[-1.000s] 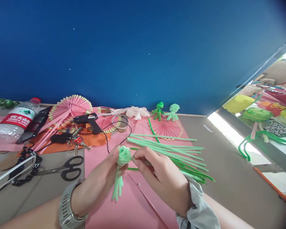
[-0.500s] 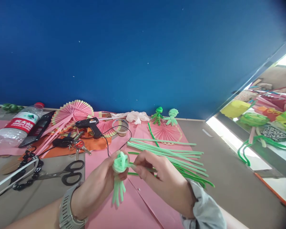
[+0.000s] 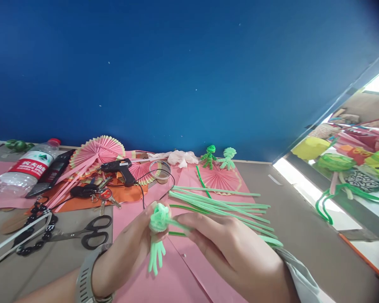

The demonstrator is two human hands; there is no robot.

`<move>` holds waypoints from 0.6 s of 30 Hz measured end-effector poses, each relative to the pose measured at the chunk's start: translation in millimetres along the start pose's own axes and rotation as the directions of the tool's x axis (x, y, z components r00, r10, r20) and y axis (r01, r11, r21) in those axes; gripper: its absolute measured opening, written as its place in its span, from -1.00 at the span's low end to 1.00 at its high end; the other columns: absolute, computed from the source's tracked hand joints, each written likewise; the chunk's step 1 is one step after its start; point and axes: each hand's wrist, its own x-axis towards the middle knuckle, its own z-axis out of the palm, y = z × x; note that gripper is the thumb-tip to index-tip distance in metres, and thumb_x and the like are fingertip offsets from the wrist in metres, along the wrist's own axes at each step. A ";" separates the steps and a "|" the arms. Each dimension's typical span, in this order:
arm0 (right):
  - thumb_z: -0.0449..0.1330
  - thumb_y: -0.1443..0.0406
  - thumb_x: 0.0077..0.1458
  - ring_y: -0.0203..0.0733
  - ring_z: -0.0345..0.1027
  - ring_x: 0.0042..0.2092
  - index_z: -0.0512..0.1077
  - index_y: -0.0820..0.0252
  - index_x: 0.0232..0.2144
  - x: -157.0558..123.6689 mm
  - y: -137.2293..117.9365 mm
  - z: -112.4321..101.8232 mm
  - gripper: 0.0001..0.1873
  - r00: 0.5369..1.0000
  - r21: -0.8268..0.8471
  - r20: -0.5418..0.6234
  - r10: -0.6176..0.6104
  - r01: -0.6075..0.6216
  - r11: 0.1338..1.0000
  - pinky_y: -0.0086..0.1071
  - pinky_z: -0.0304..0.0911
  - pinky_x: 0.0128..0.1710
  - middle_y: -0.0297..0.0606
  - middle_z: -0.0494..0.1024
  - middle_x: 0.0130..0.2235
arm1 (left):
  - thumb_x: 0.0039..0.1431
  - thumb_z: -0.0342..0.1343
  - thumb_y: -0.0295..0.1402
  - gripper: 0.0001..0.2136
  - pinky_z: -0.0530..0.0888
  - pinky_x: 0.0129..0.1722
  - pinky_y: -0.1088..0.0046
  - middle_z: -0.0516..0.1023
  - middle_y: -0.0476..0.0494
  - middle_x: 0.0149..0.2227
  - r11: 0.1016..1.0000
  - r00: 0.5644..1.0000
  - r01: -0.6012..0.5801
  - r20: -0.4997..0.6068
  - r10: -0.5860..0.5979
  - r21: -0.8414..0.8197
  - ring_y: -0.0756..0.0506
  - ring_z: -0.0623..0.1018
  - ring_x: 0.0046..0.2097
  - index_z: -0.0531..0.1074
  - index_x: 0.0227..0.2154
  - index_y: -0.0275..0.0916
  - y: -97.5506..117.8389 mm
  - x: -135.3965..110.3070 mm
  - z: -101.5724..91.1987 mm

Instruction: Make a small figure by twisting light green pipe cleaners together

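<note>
Hands work close together: left hand (image 3: 129, 248) clamps the light-green pipe-cleaner figure (image 3: 158, 219), right hand (image 3: 236, 256) pinches its loose strand (image 3: 180, 226) just right of the figure. Pulling that strand taut should wind it snugly. Beyond the figure lie spare pipe cleaners (image 3: 227, 206).

White Chinese characters, read as 农夫山泉, are printed on the red label (image 3: 31, 163) of the clear plastic water bottle (image 3: 17, 174), which lies on its side at the far left of the bench (image 3: 303, 235). Above the characters a small green and white emblem is seen on the same label, and nothing else on it can be made out. Markings on the coloured craft pieces (image 3: 361, 151) at the right edge are blurred and cannot be read.
</note>
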 end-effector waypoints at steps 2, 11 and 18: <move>-0.03 0.41 0.15 -0.35 0.37 -0.28 0.26 0.03 -0.11 -1.5 -0.6 3.4 -0.72 0.998 0.000 -0.065 0.017 -0.017 1.000 -0.52 0.19 -0.30 -0.40 0.49 -0.22 | 0.22 -0.18 -0.20 -0.73 0.31 -0.44 0.50 0.16 0.02 -0.51 1.000 1.000 0.001 -0.002 -0.001 -0.021 0.01 0.22 -0.49 0.33 -0.45 -0.20 -0.9 0.0 -0.4; -0.04 0.47 0.15 -0.43 0.31 -0.34 0.26 0.08 -0.26 1.5 5.6 6.1 -0.80 0.995 0.117 -0.076 -0.057 0.066 0.991 -0.61 0.17 -0.35 -0.41 0.44 -0.32 | 0.21 -0.14 -0.23 -0.73 0.25 -0.40 0.55 0.20 0.01 -0.50 0.998 1.000 0.020 0.015 -0.019 -0.056 0.01 0.17 -0.44 0.35 -0.46 -0.25 2.4 -2.3 7.0; -0.07 0.46 0.16 -0.35 0.25 -0.40 0.28 0.12 -0.21 0.8 7.2 8.7 -0.78 0.985 0.057 -0.018 -0.171 0.172 0.983 -0.50 0.16 -0.40 -0.33 0.40 -0.39 | 0.17 -0.12 -0.35 -0.78 0.20 -0.43 0.52 0.12 0.02 -0.51 0.981 0.997 0.063 0.062 -0.052 -0.185 0.03 0.08 -0.49 0.31 -0.54 -0.26 3.1 -4.1 9.7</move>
